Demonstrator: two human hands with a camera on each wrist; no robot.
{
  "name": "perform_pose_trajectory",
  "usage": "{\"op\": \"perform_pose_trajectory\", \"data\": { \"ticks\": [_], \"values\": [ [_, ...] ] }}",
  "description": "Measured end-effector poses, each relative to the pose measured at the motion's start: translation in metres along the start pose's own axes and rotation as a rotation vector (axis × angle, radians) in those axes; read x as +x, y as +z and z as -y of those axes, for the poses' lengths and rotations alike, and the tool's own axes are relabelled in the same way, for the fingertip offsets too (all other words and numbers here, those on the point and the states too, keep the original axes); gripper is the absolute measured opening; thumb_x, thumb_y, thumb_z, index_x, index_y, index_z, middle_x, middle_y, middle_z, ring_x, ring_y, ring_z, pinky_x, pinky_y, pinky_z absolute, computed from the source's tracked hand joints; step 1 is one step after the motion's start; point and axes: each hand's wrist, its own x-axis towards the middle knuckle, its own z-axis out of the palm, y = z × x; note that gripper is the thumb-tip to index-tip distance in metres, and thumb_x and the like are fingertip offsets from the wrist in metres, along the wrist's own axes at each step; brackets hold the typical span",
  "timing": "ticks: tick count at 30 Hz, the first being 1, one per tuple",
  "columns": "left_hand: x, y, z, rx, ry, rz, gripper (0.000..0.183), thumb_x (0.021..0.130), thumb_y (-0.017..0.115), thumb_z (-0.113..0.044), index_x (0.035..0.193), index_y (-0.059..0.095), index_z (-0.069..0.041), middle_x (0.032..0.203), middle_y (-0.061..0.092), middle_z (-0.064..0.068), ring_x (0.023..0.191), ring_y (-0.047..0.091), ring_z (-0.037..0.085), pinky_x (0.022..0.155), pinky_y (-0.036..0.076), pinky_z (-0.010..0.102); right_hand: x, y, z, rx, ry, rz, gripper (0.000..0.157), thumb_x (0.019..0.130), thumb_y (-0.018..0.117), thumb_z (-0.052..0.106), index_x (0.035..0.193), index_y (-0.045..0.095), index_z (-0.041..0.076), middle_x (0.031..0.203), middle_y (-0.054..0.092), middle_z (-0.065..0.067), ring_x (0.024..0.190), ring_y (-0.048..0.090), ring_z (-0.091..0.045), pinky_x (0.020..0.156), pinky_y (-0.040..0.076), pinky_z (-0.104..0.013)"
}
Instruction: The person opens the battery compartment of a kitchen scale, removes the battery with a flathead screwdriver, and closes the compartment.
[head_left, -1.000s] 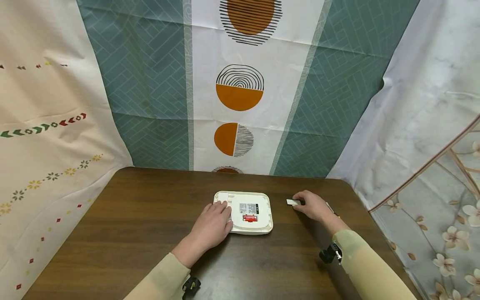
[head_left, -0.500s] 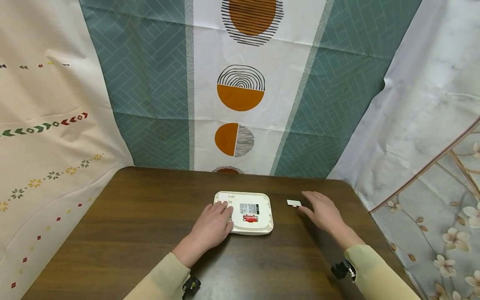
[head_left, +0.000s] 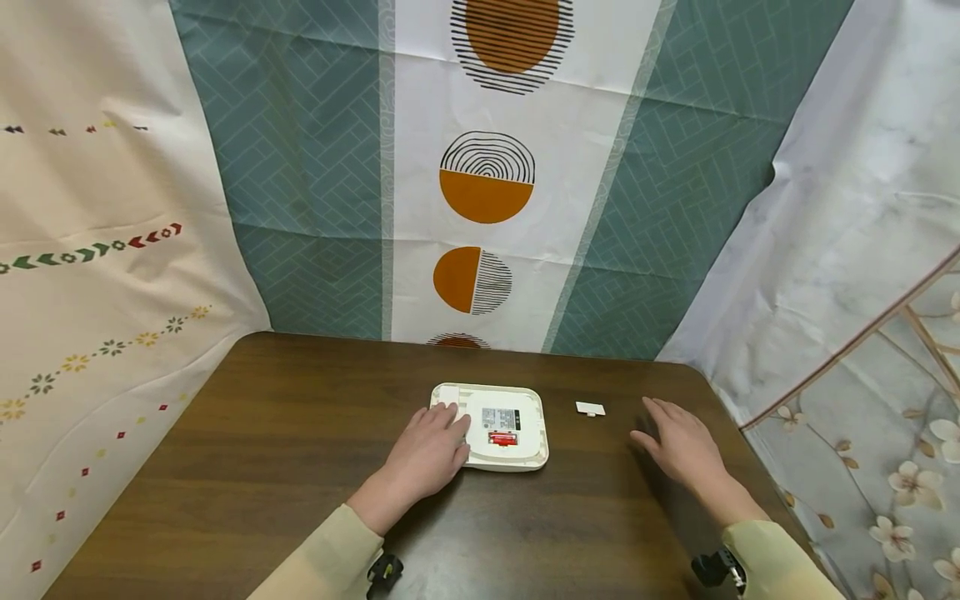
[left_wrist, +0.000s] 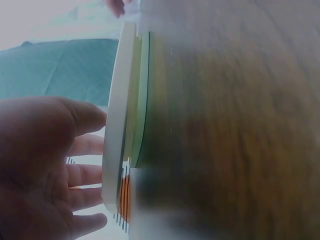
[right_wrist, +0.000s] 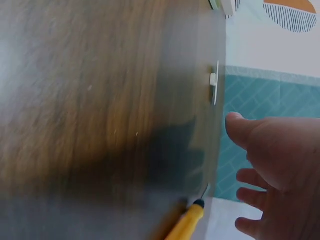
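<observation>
A flat white device (head_left: 532,452) with rounded corners lies on the table, showing a printed label (head_left: 500,418) and a red battery (head_left: 502,438) in an uncovered compartment. On the device's left side rests my left hand (head_left: 426,454); the left wrist view has its thumb and fingers extended over the edge. To the right of the device sits a small white battery cover (head_left: 590,409) with a tab. My right hand (head_left: 682,446) hovers further right, fingers loosely extended and holding nothing. Below it in the right wrist view is a yellow-handled screwdriver (right_wrist: 186,223), hidden in the head view.
The brown wooden table (head_left: 315,433) has its far edge against a hanging green and white cloth (head_left: 315,208). Pale patterned cloths flank it: one cream (head_left: 112,333) on the left, one floral (head_left: 847,417) on the right.
My right hand has let go of the white battery cover, leaving it on the table, and has drawn away to the right with its fingers spread. The left hand stays on the device.
</observation>
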Motion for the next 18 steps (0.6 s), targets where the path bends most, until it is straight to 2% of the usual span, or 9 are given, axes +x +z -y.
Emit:
{"op": "perform_pose_trajectory", "data": {
  "ticks": [6, 10, 18],
  "values": [
    [0.000, 0.000, -0.001, 0.003, 0.004, -0.005, 0.046, 0.109, 0.071, -0.028, 0.147, 0.069, -0.002, 0.156, 0.059, 0.025, 0.148, 0.052, 0.045, 0.123, 0.040, 0.061, -0.010, -0.001, -0.012, -0.001, 0.056, 0.017, 0.073, 0.103, 0.080, 0.035, 0.154, 0.054, -0.009, 0.151, 0.057, -0.037, 0.139, 0.053, -0.058, 0.111, 0.044, -0.073],
    [0.000, 0.000, -0.001, -0.001, 0.002, -0.005, 0.046, 0.109, 0.070, -0.028, 0.147, 0.069, -0.002, 0.156, 0.059, 0.025, 0.148, 0.052, 0.046, 0.123, 0.040, 0.061, -0.016, -0.002, -0.018, 0.007, 0.096, 0.027, 0.070, 0.103, 0.080, 0.034, 0.152, 0.056, -0.009, 0.146, 0.059, -0.038, 0.131, 0.057, -0.062, 0.104, 0.048, -0.075],
    [-0.001, 0.001, -0.001, 0.000, 0.003, -0.012, 0.045, 0.110, 0.069, -0.028, 0.147, 0.069, -0.003, 0.156, 0.059, 0.025, 0.148, 0.052, 0.046, 0.123, 0.040, 0.062, -0.023, -0.002, -0.027, -0.010, 0.167, 0.097, 0.065, 0.105, 0.076, 0.034, 0.149, 0.058, -0.010, 0.142, 0.060, -0.040, 0.125, 0.059, -0.064, 0.095, 0.051, -0.076]
  ]
}}
